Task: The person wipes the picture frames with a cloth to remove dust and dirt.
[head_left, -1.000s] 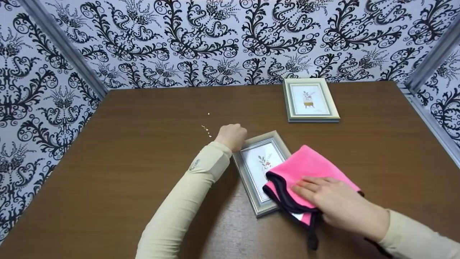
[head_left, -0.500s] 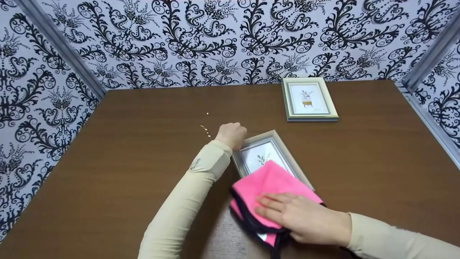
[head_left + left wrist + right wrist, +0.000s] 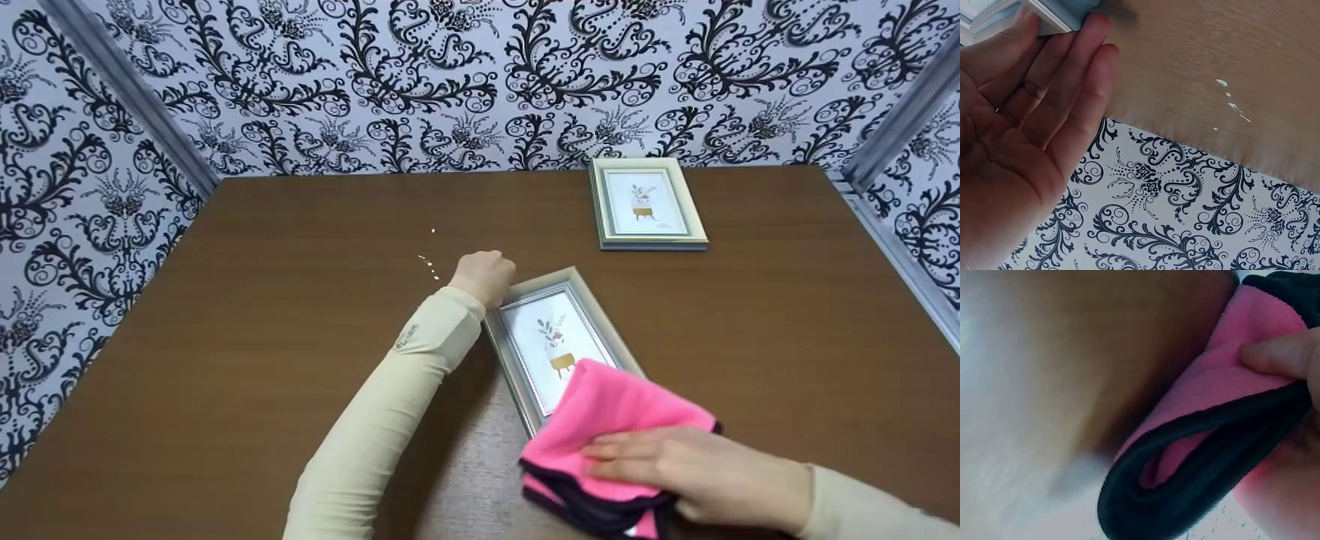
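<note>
My left hand (image 3: 484,277) holds the upper left corner of a silver-beige picture frame (image 3: 611,330) lying at an angle on the table. In the left wrist view, the thumb of the left hand (image 3: 1027,118) lies on the frame's edge (image 3: 1053,16), with the fingers along its side. My right hand (image 3: 690,472) holds a folded pink cloth (image 3: 630,412) with black edging over the frame's lower end, hiding that part. Up close in the right wrist view, a digit of the right hand (image 3: 1286,354) presses into the cloth (image 3: 1224,385), and its black border loops outward.
A second, cream picture frame (image 3: 688,202) lies face up at the back right, near the patterned wall (image 3: 480,90). Small pale marks (image 3: 429,262) dot the brown table (image 3: 315,247) left of my left hand.
The right hand and cloth swept left across the frame's lower part, then back right and slightly lower, so more of the picture shows again. The left hand stays on the corner.
</note>
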A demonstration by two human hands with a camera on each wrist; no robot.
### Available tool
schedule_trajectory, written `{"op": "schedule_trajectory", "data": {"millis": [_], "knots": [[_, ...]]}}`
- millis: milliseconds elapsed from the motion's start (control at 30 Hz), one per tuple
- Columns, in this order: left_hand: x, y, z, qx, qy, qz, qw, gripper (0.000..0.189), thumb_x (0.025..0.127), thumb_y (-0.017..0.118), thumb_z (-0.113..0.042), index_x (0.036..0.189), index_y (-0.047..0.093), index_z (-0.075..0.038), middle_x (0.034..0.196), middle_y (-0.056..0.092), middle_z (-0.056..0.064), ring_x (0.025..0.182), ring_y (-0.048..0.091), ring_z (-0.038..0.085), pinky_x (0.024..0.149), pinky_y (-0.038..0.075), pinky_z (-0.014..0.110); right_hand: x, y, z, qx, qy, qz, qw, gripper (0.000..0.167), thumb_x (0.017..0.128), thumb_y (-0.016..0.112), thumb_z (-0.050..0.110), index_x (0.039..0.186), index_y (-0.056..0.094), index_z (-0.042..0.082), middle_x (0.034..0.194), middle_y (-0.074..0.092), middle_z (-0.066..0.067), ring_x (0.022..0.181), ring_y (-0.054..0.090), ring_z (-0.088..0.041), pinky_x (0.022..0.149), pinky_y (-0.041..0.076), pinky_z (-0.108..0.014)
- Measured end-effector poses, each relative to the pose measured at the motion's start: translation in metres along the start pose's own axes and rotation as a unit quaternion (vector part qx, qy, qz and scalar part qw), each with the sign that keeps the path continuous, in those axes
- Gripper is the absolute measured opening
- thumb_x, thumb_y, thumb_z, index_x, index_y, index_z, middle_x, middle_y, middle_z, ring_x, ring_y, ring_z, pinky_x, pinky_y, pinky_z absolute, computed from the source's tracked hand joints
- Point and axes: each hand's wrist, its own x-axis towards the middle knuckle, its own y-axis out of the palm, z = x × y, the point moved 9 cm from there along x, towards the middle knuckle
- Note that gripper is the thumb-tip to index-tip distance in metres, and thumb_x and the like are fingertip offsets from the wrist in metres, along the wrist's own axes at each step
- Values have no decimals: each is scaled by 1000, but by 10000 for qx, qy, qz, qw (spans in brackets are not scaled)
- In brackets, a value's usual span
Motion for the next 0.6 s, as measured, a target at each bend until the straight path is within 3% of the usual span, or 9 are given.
{"op": "schedule_trajectory", "data": {"millis": [167, 333, 433, 600], "knots": [[-1, 0, -1, -1, -31, -106, 9999, 17, 89, 60, -6, 97, 74, -6, 101, 69, 11, 91, 67, 30, 72, 56, 43, -21, -16, -19, -93, 322, -287, 9990, 61, 76, 69, 6, 135, 55, 8, 130, 59, -3, 118, 57, -19, 103, 36, -25], [-2, -2, -2, 24, 14, -281, 9996, 15, 88, 61, -7, 95, 74, -6, 98, 69, 11, 89, 67, 29, 70, 57, 43, -38, -24, -33, -19, 427, -227, 9988, 48, 88, 66, 13, 135, 56, 9, 129, 60, -2, 117, 58, -19, 107, 28, -19], [-2, -1, 0, -20, 33, -322, 9995, 14, 87, 62, -7, 94, 74, -6, 98, 69, 12, 90, 66, 30, 71, 56, 43, -39, -22, -37, -90, 441, -94, 9989, 42, 96, 58, 20, 136, 54, 9, 131, 59, -1, 119, 56, -19, 108, 23, -17], [-4, 0, 3, -122, 65, -372, 9992, 10, 82, 66, -8, 88, 73, -5, 96, 68, 13, 88, 66, 32, 71, 56, 44, -32, -16, -32, -183, 367, 97, 9991, 56, 85, 63, 6, 140, 50, 9, 135, 56, -1, 122, 53, -18, 109, 22, -18]]}}
